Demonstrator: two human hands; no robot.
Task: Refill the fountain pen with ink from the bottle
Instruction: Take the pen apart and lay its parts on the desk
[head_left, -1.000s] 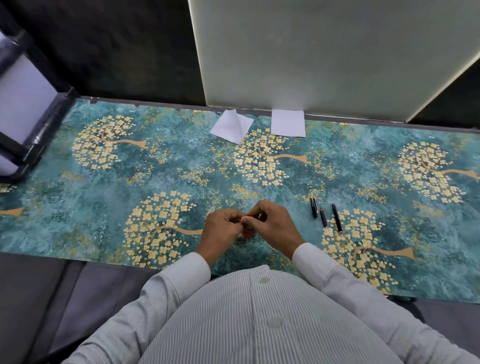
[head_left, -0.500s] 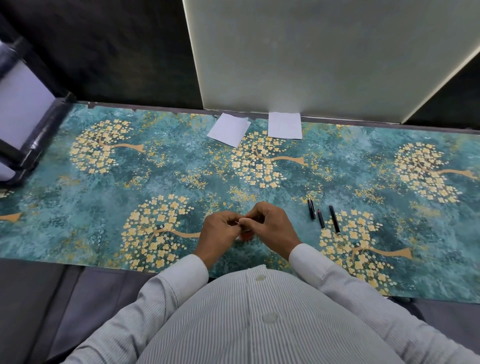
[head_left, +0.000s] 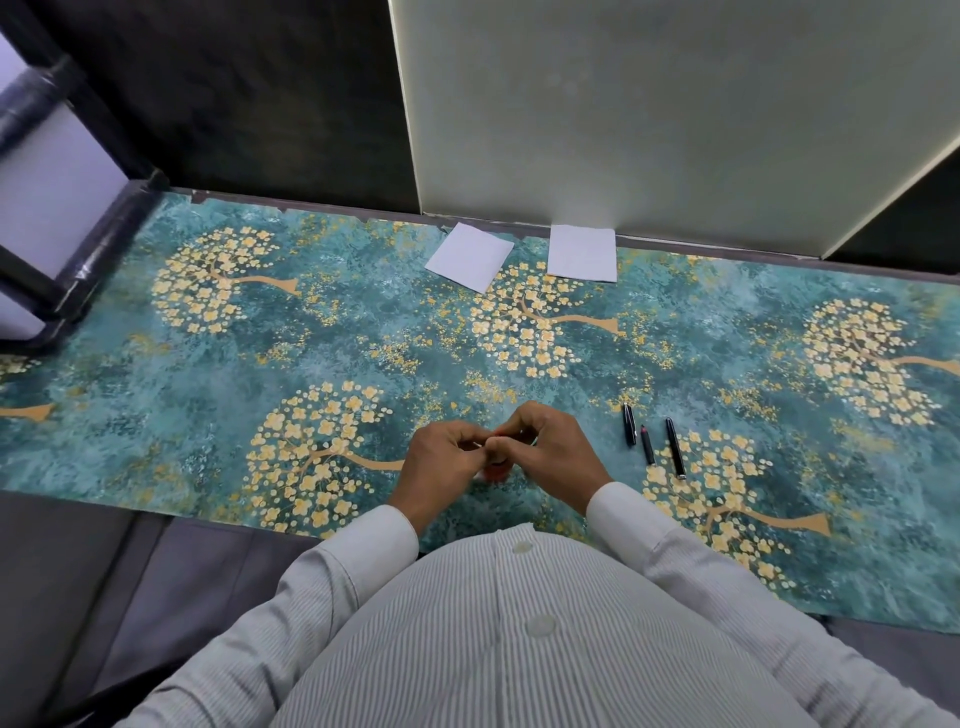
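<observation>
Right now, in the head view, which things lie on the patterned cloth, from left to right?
Left hand → right hand → short black pen piece → thin piece with a red tip → long black pen piece. The paper sheets are left out.

Left hand (head_left: 445, 457) and right hand (head_left: 551, 451) together at the middle, fingers curled, fingertips meeting, forearms angled inward

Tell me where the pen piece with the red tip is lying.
In the head view the red-tipped pen piece lies on the teal floral mat, right of the right hand, as the middle one of three dark pen parts, apart from both neighbours.
</observation>
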